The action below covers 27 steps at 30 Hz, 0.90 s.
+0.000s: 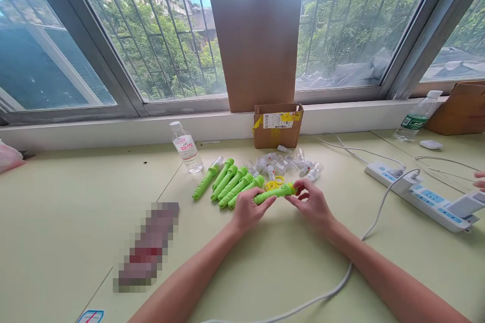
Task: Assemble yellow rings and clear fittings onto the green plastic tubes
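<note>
My left hand (250,209) is closed round a green plastic handle (273,194), held nearly level just above the table. A yellow ring (291,189) sits at the handle's right end, where the fingers of my right hand (312,204) pinch it; those fingers partly hide this end. Loose yellow rings (271,185) lie on the table just behind the handle. To the left, several similar green handles (235,186) with threaded ends lie in a slanted row. One more green handle (205,181) at the far left of them carries a clear tip. Clear plastic caps (279,164) are heaped behind the rings.
A small cardboard box (278,136) stands behind the caps. Water bottles stand at left (186,147) and right (418,116). On the right are a power strip (424,199), its cable (373,224) and another person's hand (480,180). A blurred-out dark object (149,245) lies front left.
</note>
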Each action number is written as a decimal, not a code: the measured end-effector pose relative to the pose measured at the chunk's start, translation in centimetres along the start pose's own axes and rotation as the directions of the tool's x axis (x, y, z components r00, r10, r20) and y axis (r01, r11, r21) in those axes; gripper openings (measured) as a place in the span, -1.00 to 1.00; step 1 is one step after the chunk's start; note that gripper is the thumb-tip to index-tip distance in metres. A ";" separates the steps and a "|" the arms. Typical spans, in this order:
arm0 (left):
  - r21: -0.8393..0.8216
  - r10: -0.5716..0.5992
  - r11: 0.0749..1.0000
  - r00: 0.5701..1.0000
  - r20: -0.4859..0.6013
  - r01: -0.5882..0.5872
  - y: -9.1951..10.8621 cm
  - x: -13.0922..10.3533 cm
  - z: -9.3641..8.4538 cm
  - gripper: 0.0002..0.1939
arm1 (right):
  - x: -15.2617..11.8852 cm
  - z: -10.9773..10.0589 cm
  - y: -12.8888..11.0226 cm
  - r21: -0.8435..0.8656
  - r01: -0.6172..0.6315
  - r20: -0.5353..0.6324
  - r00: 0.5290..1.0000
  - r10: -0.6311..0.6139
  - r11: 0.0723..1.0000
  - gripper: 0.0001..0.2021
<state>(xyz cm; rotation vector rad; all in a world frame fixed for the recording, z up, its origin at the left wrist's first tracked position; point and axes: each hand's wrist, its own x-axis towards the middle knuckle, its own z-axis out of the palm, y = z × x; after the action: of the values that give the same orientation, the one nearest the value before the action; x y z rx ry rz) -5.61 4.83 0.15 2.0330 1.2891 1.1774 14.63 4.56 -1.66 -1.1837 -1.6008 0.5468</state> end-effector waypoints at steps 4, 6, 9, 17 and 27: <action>-0.091 -0.081 0.992 0.997 0.022 0.082 0.0 0.1 -0.1 -0.64 | 0.0 0.1 0.0 0.001 -0.007 -0.009 1.000 0.007 1.000 -0.70; -0.112 -0.114 0.987 0.993 0.035 0.117 -0.1 0.2 -0.1 -0.63 | -0.1 0.2 -0.1 0.004 -0.002 -0.021 1.000 0.002 1.000 -0.71; -0.138 -0.156 0.977 0.986 0.058 0.163 -0.2 0.3 -0.1 -0.63 | -0.2 0.2 -0.3 0.021 0.012 -0.036 0.999 -0.011 1.000 -0.72; -0.214 -0.258 0.938 0.962 0.092 0.272 0.3 0.3 -0.2 -0.67 | -0.3 0.2 -0.5 0.050 0.049 -0.060 0.997 -0.045 0.998 -0.76; 0.254 0.214 0.947 0.976 -0.047 -0.195 -1.0 0.2 0.2 -0.70 | -0.2 0.1 -0.7 0.045 0.082 -0.134 0.988 -0.075 0.996 -0.86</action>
<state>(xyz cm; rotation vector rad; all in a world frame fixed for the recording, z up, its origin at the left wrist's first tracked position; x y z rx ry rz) -5.85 5.47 -0.60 2.3733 1.3442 1.2448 14.23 4.05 -1.20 -1.0918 -1.5056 0.4465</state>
